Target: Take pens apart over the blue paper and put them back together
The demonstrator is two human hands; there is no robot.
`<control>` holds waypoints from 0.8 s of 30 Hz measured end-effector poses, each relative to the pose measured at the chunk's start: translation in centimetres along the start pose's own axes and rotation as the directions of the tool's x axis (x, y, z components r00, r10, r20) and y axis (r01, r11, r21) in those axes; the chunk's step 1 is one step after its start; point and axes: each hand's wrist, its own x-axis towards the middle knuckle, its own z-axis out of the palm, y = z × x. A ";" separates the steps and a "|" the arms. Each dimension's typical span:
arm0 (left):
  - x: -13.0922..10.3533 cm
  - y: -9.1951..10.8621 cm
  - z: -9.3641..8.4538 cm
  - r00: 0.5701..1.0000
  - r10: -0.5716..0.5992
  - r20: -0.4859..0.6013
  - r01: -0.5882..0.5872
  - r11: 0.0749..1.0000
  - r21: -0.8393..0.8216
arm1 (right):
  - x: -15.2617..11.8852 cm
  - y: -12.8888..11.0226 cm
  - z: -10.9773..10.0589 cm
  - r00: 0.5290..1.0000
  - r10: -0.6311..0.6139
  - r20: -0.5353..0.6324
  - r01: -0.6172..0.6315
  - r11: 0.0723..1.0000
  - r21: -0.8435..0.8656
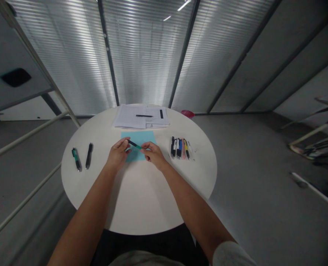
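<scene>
Between my two hands is a pen [134, 144] with a black part and a green part, held above a light blue sheet [138, 136]. My left hand [118, 152] is closed on its black end. Thumb and fingers of my right hand [153, 152] pinch the green end. On the left side of the white table lie a green and black pen [76, 159] and a black pen [89, 156]. To the right of my right hand is a row of several pens [179, 148] in black, white, blue, pink and yellow.
Printed papers [130, 115] are stacked at the far side of the round white table [144, 203], with a dark pen [144, 116] on top. A red object [188, 113] shows beyond the far edge. A pale metal frame [27, 133] stands to the left.
</scene>
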 end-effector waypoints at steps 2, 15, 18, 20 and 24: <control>0.0 0.0 -0.1 1.000 0.001 -0.003 -0.001 1.000 0.000 | 0.2 0.2 -0.1 1.000 -0.014 -0.021 0.014 1.000 -0.002; 0.0 -0.3 0.0 0.992 0.114 -0.054 -0.097 0.965 0.244 | 0.7 -0.2 -1.4 0.981 0.132 -0.140 -0.072 0.927 0.368; -0.1 -0.3 0.2 0.983 0.164 -0.080 -0.126 0.926 0.357 | 0.6 -0.7 -1.8 0.982 0.156 -0.103 -0.091 0.880 0.466; -0.4 -0.2 0.4 0.975 0.216 -0.050 -0.172 0.878 0.446 | 0.5 -1.1 -1.9 0.985 0.122 -0.119 -0.052 0.882 0.469; -0.7 -0.5 0.8 0.953 0.284 0.102 -0.286 0.747 0.600 | 0.4 -1.4 -1.8 0.990 0.083 -0.116 -0.013 0.863 0.504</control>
